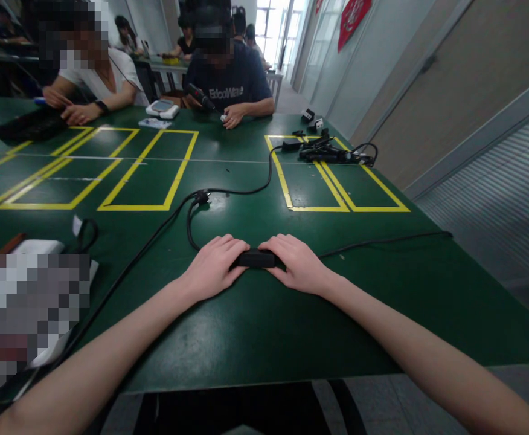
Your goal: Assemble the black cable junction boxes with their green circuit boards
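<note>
A black power brick [257, 258] lies on the green table between both hands, near the middle of the view. My left hand [216, 266] is wrapped round its left end, fingers over the top and thumb on the near side. My right hand [299, 263] grips the right end in the same way. A black cord with a plug [201, 197] curves from beside my left hand to just beyond it. Another thin cable [382, 241] runs from beside my right hand toward the table's right edge.
Beyond lie yellow tape rectangles on the green table [228, 356] and a pile of black adapters and cables [328, 150]. A long black cable [156, 232] crosses the left side. White items lie at left. Two people sit across, one holding a power tool [200, 96].
</note>
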{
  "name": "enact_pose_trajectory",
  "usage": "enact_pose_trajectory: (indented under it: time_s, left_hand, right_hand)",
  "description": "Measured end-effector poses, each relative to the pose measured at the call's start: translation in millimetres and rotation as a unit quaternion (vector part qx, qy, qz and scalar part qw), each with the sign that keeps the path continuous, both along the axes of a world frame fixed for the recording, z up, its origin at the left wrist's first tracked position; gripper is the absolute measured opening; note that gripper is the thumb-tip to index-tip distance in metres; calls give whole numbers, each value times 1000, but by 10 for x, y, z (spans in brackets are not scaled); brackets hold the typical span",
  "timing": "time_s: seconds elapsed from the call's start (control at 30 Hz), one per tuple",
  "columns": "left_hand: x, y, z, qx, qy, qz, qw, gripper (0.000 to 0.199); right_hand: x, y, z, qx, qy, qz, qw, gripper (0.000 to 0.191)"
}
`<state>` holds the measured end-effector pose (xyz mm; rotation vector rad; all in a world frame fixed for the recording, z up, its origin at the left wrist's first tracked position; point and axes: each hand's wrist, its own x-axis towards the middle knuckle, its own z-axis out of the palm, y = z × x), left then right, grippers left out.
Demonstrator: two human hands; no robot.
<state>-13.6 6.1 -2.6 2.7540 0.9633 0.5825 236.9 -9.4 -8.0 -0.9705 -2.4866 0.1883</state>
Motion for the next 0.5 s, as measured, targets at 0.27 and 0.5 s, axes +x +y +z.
enact_pose_trajectory:
  time_s: [0.27, 0.5]
  left_hand:
    - [-30, -20, 61, 52, 29, -1, 998, 28]
    - [-46, -32, 70, 69, 19, -10, 997, 29]
  right_hand:
    - [39, -9, 60, 28, -26, 15, 999, 25]
    - [40, -9, 83, 78, -20, 30, 996, 36]
